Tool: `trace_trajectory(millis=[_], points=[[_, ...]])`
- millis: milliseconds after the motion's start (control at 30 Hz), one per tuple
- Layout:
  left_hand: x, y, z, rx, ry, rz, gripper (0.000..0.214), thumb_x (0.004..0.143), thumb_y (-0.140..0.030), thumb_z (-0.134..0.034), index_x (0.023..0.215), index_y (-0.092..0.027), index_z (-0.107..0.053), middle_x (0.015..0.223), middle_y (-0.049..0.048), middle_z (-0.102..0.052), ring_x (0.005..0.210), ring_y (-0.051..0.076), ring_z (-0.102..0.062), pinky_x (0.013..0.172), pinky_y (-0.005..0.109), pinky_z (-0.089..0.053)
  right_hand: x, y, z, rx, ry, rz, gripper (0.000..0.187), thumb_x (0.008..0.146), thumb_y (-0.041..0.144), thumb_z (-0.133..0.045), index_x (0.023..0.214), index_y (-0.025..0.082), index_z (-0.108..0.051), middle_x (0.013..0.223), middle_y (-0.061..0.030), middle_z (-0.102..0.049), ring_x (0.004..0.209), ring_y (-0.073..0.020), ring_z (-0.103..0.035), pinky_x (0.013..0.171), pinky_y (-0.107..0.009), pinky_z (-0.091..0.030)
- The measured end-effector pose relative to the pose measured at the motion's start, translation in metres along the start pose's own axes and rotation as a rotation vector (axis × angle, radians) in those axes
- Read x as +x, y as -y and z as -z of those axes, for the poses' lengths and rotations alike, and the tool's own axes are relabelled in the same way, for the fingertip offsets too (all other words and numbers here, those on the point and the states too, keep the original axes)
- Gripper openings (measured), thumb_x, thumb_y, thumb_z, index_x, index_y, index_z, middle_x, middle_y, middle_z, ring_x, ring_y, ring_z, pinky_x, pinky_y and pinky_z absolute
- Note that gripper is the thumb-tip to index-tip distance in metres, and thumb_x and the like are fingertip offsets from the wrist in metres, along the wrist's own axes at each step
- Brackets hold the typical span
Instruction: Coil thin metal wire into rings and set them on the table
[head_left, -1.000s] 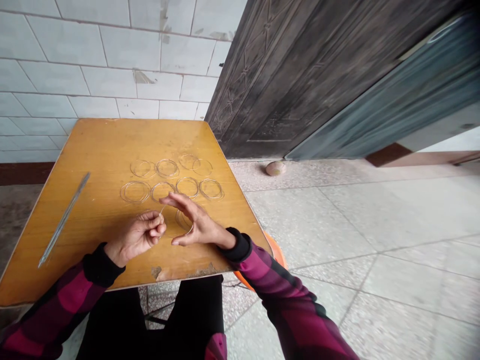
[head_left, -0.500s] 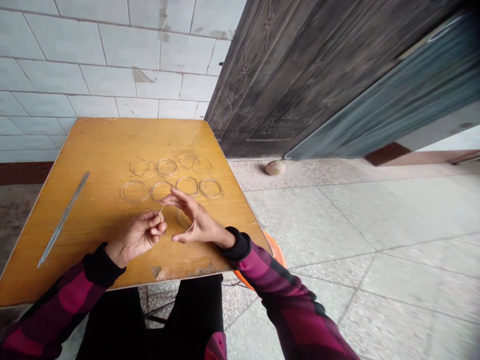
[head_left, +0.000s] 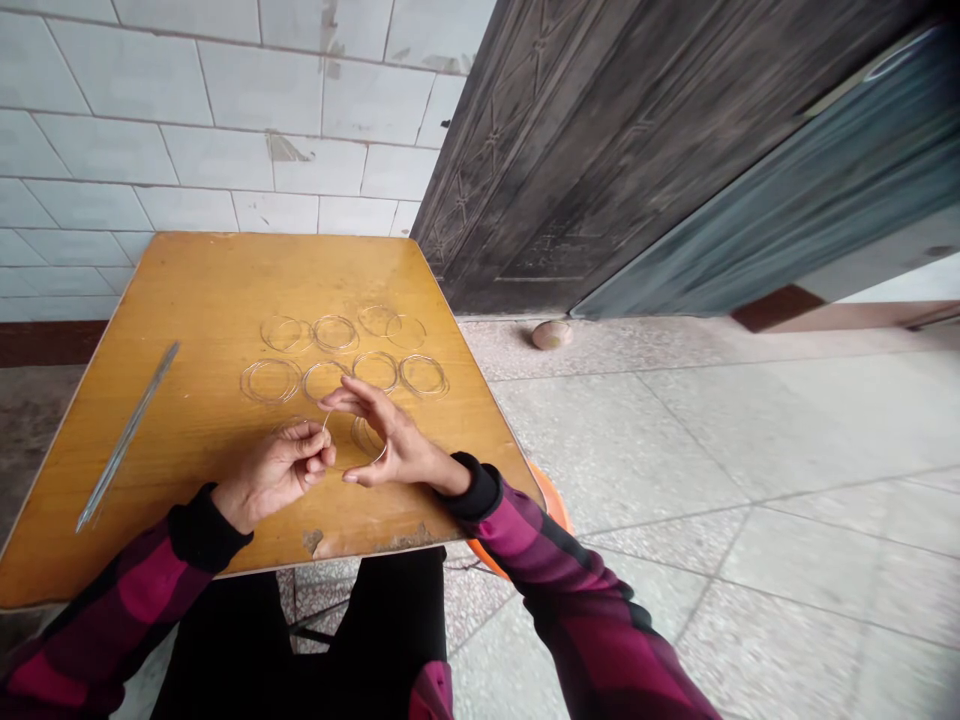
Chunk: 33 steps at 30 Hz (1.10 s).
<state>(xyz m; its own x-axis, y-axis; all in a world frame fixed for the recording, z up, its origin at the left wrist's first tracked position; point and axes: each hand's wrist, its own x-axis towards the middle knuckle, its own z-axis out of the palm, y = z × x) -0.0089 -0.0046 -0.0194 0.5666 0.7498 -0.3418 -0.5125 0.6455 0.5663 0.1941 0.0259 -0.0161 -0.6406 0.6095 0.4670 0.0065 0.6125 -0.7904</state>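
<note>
Over the table, left hand (head_left: 274, 470): I am seeing its fingers curling closed and pinching a thin wire ring (head_left: 325, 432) at the ring's left side.

Right hand (head_left: 397, 445): it is holding wide open, thumb and forefinger spreading around the wire ring. The ring is touching the hand near the thumb, but I cannot tell whether this hand is gripping it.

Wire ring's place: it is hanging between both hands, just above the tabletop and tilting slightly.

Beneath the hands: a second ring (head_left: 366, 436) is lying on the table, partly under the right hand's fingers.

Rings ahead: eight more rings are lying flat in two rows just beyond the hands. In the far row, the two right-hand rings (head_left: 406, 331) are overlapping. In the near row, the closest ring (head_left: 324, 380) is sitting just past the right forefinger.

Left of the hands: a long metal rod (head_left: 127, 435) is lying slantwise near the table's left edge, well apart from the rings.

Table: a yellow wooden table (head_left: 225, 265) is carrying everything, and its near edge is showing chipped patches (head_left: 313, 542).

Sleeves: pink-and-black checked sleeves (head_left: 142, 580) are running to both wrists.

Beyond the table: a white tiled wall (head_left: 187, 120) is standing ahead, a dark wooden door (head_left: 562, 170) is standing to the right, and a small round stone (head_left: 552, 335) is resting on the tiled floor (head_left: 675, 560).
</note>
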Motion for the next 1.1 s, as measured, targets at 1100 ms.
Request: trace_trajectory(millis=[1100], points=[[-0.001,-0.005,0.002,-0.147,0.04,-0.035,0.012,0.075,-0.012,-0.077,0.08,-0.005,-0.069,0.08,0.0083,-0.067,0.059,0.005,-0.056,0.045,0.01,-0.045,0.002,-0.001,0.006,-0.07,-0.037,0.066,0.109,0.075,0.054,-0.076,0.155,0.028,-0.007,0.146,-0.0165,-0.042,0.128,-0.0276,-0.053,0.112,-0.051,-0.041]])
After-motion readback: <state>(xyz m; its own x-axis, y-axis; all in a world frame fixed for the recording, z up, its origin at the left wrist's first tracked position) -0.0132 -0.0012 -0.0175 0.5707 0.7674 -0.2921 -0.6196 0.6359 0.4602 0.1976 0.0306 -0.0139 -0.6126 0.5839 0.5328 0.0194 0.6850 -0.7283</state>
